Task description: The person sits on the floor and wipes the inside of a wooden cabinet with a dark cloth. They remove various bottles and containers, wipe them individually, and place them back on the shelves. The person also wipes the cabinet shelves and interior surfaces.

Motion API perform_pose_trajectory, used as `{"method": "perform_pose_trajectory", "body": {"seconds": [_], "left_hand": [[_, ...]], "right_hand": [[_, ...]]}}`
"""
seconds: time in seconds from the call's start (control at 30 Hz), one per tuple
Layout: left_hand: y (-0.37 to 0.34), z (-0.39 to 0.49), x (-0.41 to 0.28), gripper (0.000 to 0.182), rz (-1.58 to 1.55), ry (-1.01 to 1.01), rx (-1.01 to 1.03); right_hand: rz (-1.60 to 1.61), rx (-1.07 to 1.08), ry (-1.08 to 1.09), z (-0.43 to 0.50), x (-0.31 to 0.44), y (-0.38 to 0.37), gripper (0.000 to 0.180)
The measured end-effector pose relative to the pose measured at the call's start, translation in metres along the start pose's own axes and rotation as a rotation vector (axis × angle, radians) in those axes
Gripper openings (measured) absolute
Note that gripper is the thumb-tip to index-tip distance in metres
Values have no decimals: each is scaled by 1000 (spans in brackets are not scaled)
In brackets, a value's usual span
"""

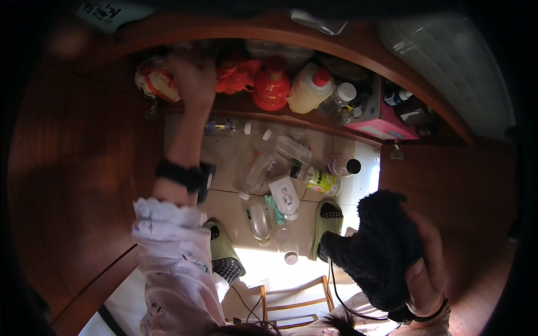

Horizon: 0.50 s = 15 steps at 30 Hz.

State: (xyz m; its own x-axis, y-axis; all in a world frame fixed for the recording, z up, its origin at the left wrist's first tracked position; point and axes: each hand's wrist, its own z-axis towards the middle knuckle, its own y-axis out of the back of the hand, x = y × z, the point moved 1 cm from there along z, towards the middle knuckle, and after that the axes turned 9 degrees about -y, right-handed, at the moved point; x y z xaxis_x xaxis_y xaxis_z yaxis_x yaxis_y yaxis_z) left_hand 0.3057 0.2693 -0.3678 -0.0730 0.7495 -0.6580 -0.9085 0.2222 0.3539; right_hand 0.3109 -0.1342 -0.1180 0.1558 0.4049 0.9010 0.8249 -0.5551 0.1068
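Note:
My left hand (193,75) reaches into a wooden cabinet shelf, blurred, between a clear-wrapped bundle with red ribbon (157,80) and a red cloth or bag (237,75); its fingers are in shadow, so its grip cannot be made out. To the right on the shelf stand a red gourd-shaped bottle (272,86), a pale yellow bottle with a red cap (310,88) and a clear bottle with a white cap (338,98). My right hand (426,260), low at the right, holds a fluffy black cloth (382,248).
Several empty-looking plastic bottles lie on the tiled floor, among them a white one (284,195) and one with a yellow-green label (321,180). A pink box (382,122) is on the shelf. Cabinet doors (84,168) flank both sides. A wooden stool frame (294,306) stands below.

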Motion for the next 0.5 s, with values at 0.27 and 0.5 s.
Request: {"method": "perform_pose_trajectory", "body": {"seconds": [0.27, 0.5], "left_hand": [[27, -226, -51, 78, 354, 285, 1028], [34, -278, -44, 85, 325, 605, 1037]], "right_hand": [[-30, -25, 52, 3, -2, 5, 59], [-60, -45, 23, 7, -6, 5, 56]]}}
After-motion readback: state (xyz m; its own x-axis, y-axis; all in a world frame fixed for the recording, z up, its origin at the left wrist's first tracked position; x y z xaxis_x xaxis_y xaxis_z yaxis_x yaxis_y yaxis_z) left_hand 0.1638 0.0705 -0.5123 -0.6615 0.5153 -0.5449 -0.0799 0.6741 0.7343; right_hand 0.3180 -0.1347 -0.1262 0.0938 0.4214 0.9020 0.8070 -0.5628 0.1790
